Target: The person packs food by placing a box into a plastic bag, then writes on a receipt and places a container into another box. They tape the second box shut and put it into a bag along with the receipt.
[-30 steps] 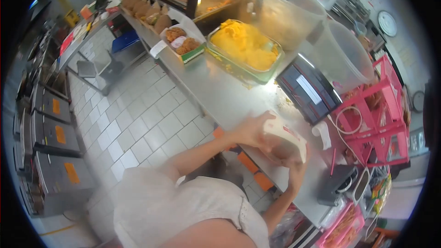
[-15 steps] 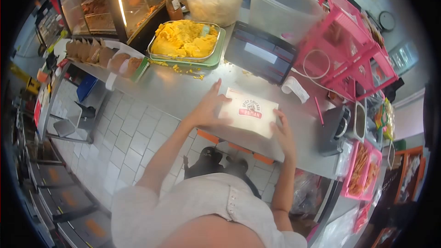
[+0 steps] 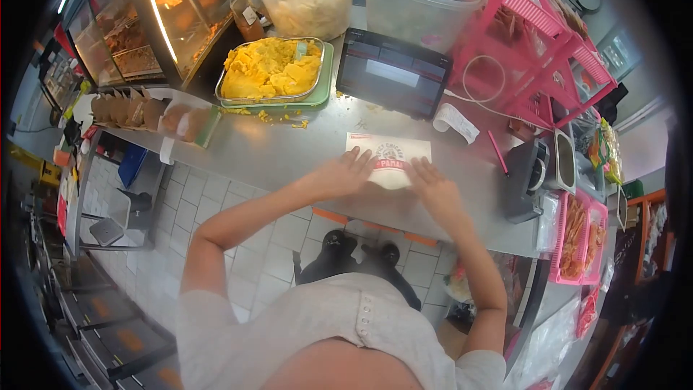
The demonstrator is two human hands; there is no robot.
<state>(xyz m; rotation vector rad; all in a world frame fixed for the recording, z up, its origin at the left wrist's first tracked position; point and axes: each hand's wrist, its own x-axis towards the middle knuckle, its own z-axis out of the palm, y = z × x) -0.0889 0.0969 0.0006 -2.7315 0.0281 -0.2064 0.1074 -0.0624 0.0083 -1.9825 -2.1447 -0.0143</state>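
A white printed paper wrapper [image 3: 390, 152] with a round logo and red band rests on the steel counter in front of me. My left hand [image 3: 345, 173] lies over its left part, fingers stretched out and flat. On its right part is my right hand [image 3: 432, 186], its fingers also extended on the paper. The lower edge of the wrapper curves between the two hands. Beyond it stands a dark tablet [image 3: 393, 76], and a metal tray of yellow food [image 3: 271, 68] sits on a green lid to the upper left.
Two clear tubs [image 3: 307, 0] stand at the back. Pink racks [image 3: 534, 43], a curled receipt [image 3: 456, 123], a pink pen [image 3: 498, 152] and a pink basket of food [image 3: 577, 238] are on the right. A heated glass display [image 3: 151, 22] and a row of brown packets [image 3: 126, 110] are left.
Both hands have moved from the wrapper's side edges onto its surface, closer together. The wrapper now lies lower against the counter, its lower edge curved. The view has shifted slightly.
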